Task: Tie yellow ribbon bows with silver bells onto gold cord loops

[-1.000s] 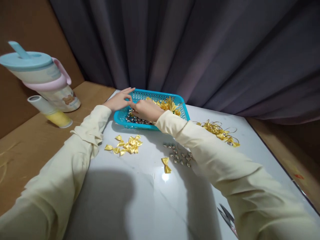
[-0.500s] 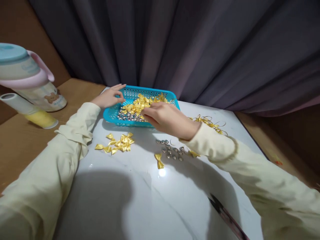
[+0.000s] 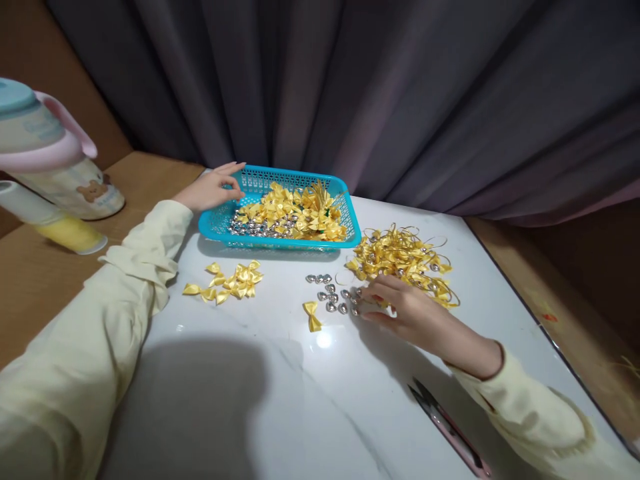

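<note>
My left hand (image 3: 213, 191) is at the back left corner of a blue plastic basket (image 3: 280, 244), bent over the rim with thumb and forefinger curled inward. Inside the basket lie yellow ribbon bows (image 3: 285, 203) and small silver beads (image 3: 253, 227). On the white table, my right hand (image 3: 407, 310) reaches in low beside loose silver heart-shaped beads (image 3: 331, 298), thumb and fingers apart. It partly covers the edge of a heap of yellow bows with looped cords (image 3: 400, 257). A single yellow bow (image 3: 313, 317) lies left of it.
A cluster of yellow bows (image 3: 240, 280) lies in front of the basket. Black-bladed scissors (image 3: 445, 423) rest at the right front. At left stand a bear-printed bottle (image 3: 65, 167) and a tilted yellow thread spool (image 3: 67, 230). A dark curtain (image 3: 320, 87) hangs behind.
My right hand has left the basket and come right and nearer, down to the beads by the heap. My left hand stays at the basket's corner. The view has shifted slightly.
</note>
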The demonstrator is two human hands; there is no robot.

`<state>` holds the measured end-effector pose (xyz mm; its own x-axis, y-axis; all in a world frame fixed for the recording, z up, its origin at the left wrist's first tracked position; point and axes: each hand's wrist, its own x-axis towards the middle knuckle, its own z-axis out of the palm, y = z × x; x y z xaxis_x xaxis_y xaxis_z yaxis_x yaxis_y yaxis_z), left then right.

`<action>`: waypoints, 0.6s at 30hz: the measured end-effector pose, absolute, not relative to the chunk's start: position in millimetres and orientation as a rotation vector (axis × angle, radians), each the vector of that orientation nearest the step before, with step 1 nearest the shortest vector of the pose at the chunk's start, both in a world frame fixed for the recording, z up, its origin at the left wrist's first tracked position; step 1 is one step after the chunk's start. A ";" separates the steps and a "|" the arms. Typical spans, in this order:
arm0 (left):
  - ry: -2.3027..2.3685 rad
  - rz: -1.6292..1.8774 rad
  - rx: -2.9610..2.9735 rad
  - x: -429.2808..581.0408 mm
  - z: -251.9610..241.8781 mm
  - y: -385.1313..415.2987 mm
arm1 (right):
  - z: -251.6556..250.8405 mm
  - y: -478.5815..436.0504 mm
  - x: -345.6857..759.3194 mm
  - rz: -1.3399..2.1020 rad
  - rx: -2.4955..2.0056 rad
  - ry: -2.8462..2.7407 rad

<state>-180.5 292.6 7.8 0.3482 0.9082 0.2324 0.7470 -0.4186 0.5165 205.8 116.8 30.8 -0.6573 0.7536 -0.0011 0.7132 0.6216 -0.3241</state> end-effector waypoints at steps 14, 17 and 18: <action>1.490 0.704 2.273 -177.5 10.8 289.3 | 18.2 127.9 206.3 0.494 -1.229 -2.647; 1.482 0.710 2.277 -178.9 9.1 290.7 | 17.6 128.1 204.0 0.555 -1.257 -2.656; 1.482 0.712 2.276 -179.2 8.9 290.8 | 17.1 127.9 202.9 0.562 -1.260 -2.654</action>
<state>-179.2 290.8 8.9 0.3334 0.9151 0.2268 0.7491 -0.4031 0.5257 202.9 127.9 17.1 -0.6361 0.7712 -0.0246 0.7149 0.5771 -0.3948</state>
